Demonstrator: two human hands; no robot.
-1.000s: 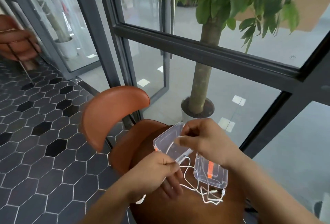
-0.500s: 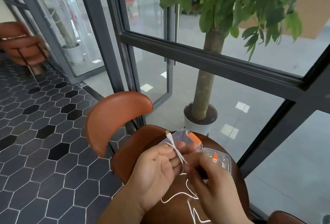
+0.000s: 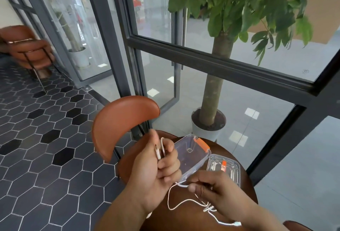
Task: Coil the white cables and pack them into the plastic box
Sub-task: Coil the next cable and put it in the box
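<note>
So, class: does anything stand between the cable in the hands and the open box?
Nothing visible does. The left hand and right hand hold the cable right beside the box, which lies open on the table. The loose tail trails over the table, not across the box.

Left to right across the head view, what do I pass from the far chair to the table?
Far chair, near chair backrest, left hand holding white cable, larger clear box half, smaller clear box half.
</note>
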